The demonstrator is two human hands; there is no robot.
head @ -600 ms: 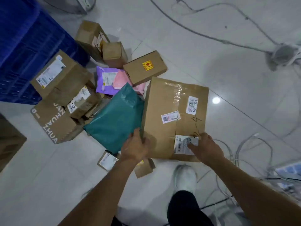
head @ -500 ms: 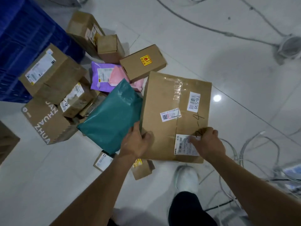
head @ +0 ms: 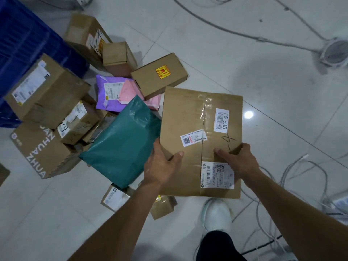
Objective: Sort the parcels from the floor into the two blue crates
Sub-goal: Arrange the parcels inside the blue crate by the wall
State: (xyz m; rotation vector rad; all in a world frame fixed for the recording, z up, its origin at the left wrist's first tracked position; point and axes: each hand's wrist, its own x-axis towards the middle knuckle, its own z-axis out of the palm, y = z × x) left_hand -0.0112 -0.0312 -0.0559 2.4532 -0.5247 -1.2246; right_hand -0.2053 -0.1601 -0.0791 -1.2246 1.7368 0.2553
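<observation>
A large flat cardboard box [head: 190, 117] with white labels, one reading T6-538, is held over the floor. My left hand [head: 162, 164] grips its left edge, thumb on top. My right hand [head: 237, 161] grips its right edge, thumb across the top face. A teal mailer bag [head: 122, 144] lies just left of the box. Behind it lie a purple mailer [head: 109, 95], a pink mailer [head: 131, 91] and several brown boxes. A blue crate [head: 28, 46] stands at the upper left.
A box with a yellow-red sticker [head: 160, 74] lies behind the held box. Two small boxes [head: 114, 198] [head: 163, 206] sit near my white shoe [head: 216, 213]. Grey cables [head: 305, 174] spread across the tiled floor on the right, with a round fitting [head: 335, 51] at the far right.
Both hands moved from the box's near end to its side edges and closed on it. The box's near end now covers more of the small boxes below.
</observation>
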